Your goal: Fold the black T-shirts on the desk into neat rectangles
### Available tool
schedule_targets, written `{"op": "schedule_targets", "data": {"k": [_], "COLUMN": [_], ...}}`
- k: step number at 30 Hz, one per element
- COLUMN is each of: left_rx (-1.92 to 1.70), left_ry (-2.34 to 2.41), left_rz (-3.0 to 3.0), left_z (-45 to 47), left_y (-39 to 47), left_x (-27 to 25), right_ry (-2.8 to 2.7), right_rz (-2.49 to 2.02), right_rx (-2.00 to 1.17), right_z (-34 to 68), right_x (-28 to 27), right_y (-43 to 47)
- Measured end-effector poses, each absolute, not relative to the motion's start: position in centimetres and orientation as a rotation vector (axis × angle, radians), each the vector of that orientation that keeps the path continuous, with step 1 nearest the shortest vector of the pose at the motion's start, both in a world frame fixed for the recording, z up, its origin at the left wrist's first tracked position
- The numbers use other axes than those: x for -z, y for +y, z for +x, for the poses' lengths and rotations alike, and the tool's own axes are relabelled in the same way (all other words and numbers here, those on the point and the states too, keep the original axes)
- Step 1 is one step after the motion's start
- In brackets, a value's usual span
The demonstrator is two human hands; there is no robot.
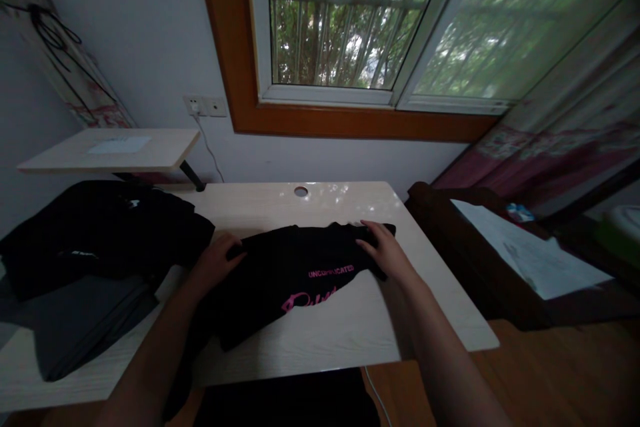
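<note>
A black T-shirt (280, 260) with pink lettering, part of which reads "UNCOMPLICATED", lies partly bunched on the pale wooden desk (350, 340). At its left end my left hand (219, 261) rests on the cloth, thumb and forefinger apart with black fabric showing between them. Over the right end lies my right hand (387, 252), its fingers and thumb spread on the fabric. Some cloth hangs down past the front edge of the desk, beside my left forearm. The undersides of both hands are hidden.
A heap of black clothes (100, 233) and a dark grey garment (95, 320) lies on the left. Behind it is a raised shelf (165, 147). A socket (205, 106) with a white cable is below the window. A brown piece of furniture (435, 213) bears a pale sheet (530, 253).
</note>
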State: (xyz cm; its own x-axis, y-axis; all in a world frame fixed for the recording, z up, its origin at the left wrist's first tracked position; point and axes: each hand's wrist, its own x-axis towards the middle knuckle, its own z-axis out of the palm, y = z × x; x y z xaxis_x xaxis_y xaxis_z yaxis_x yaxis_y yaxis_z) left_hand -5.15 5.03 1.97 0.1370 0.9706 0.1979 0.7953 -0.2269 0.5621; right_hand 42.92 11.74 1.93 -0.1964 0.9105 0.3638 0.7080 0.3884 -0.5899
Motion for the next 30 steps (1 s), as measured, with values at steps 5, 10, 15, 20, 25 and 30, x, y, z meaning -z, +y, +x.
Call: {"op": "schedule_targets", "data": {"k": [5, 10, 15, 20, 25, 30], "left_rx": [-0.763, -0.706, -0.755, -0.75, -0.741, -0.789], "left_ry": [1.653, 1.685, 1.765, 1.671, 1.533, 1.455], "left_rz": [2.174, 2.007, 1.801, 1.765, 1.706, 1.616], "left_z": [-4.6, -4.7, -4.2, -2.3, 0.1, 1.0], "left_y": [4.4, 4.2, 3.7, 3.5, 3.2, 3.5], "left_x": [-1.1, -1.3, -1.6, -2.4, -3.9, -5.2], "right_ry": [-2.021, -1.919, -1.764, -1.608, -1.329, -1.107], "right_rz": [-1.462, -1.428, -1.337, -1.28, -1.277, -1.162], "right_rx": [-0.516, -0.633, -0.489, -0.444, -0.501, -0.719], "right_z": [43.3, 43.7, 45.0, 46.9, 48.4, 47.8], "right_x": [-0.6, -1.5, -3.1, -4.9, -6.8, -9.9], "right_y": [12.3, 11.0, 9.5, 8.3, 7.4, 7.5]}}
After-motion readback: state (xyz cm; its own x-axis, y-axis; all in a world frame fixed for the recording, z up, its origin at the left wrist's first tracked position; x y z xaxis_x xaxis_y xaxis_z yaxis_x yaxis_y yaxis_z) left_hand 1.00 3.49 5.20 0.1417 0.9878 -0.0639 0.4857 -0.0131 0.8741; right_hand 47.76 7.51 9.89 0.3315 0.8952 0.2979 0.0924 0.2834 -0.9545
